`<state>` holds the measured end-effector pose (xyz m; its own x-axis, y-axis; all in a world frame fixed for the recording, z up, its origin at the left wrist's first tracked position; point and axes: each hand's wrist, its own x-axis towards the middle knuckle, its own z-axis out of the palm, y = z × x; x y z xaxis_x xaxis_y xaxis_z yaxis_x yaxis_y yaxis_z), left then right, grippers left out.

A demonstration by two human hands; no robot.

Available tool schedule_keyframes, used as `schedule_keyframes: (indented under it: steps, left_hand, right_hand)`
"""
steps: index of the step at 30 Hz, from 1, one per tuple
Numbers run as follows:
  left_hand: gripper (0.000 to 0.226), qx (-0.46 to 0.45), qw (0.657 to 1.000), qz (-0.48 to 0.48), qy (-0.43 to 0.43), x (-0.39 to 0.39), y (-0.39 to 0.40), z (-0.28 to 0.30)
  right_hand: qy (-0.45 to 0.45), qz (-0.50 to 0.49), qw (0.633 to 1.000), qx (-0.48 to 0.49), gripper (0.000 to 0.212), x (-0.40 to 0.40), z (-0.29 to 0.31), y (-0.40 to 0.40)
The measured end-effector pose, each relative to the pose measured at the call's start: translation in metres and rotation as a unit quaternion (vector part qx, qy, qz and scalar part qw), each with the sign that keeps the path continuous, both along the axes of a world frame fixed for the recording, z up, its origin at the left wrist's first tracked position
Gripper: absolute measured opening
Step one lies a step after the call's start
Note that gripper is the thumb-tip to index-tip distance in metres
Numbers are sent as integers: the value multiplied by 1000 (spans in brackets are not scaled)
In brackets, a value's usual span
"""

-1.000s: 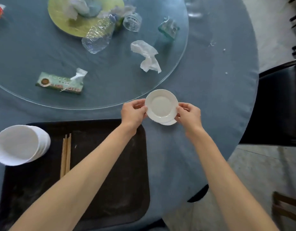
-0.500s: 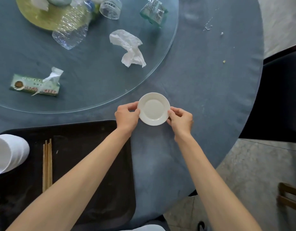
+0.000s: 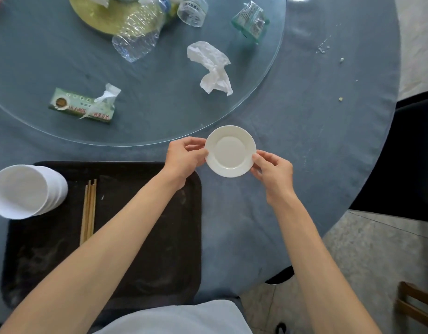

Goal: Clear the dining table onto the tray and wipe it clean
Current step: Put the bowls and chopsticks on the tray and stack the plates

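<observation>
A small white saucer (image 3: pixel 230 151) is held over the blue tablecloth, just right of the black tray (image 3: pixel 145 249). My left hand (image 3: pixel 184 157) pinches its left rim and my right hand (image 3: pixel 273 171) pinches its lower right rim. Whether a second saucer sits under it is hidden. On the tray lie several wooden chopsticks (image 3: pixel 88 210) and a stack of white bowls (image 3: pixel 25 190) tipped over its left edge. The round table (image 3: pixel 316 141) carries a glass turntable (image 3: pixel 160 75) with litter on it.
On the turntable lie a crumpled white napkin (image 3: pixel 214 67), a green tissue pack (image 3: pixel 84 106), a crushed clear bottle (image 3: pixel 138 36), a plastic cup (image 3: pixel 192 9), a green wrapper (image 3: pixel 251 21) and a yellow-green plate (image 3: pixel 104 19). Crumbs (image 3: pixel 340 79) dot the cloth. A dark chair (image 3: pixel 410 155) stands on the right.
Both hands keep hold of the saucer. The lower saucer edge seen a second ago no longer shows beneath it. The view has shifted; the hands stay near the tray's top right corner.
</observation>
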<state>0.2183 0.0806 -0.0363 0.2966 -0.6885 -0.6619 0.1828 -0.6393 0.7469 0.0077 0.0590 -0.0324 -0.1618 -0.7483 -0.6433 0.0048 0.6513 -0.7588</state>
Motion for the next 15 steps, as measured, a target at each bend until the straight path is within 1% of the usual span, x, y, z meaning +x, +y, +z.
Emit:
schedule_keyframes:
  steps: [3,7,10,15]
  left_hand:
    - [21,-19,999,29,9,19,29,23]
    - [23,-31,996,81,18,50,86,43]
    - [25,-13,994,110,-12,72,135,51]
    - [23,39,982,187,-12,125,218,45]
  right_hand:
    - [-15,39,999,-9,9,17,22,13]
    - [-37,88,995,-9,9,51,44,45]
    - [-32,126,991,9,9,84,46,75]
    - [21,204,978,49,9,152,35,136]
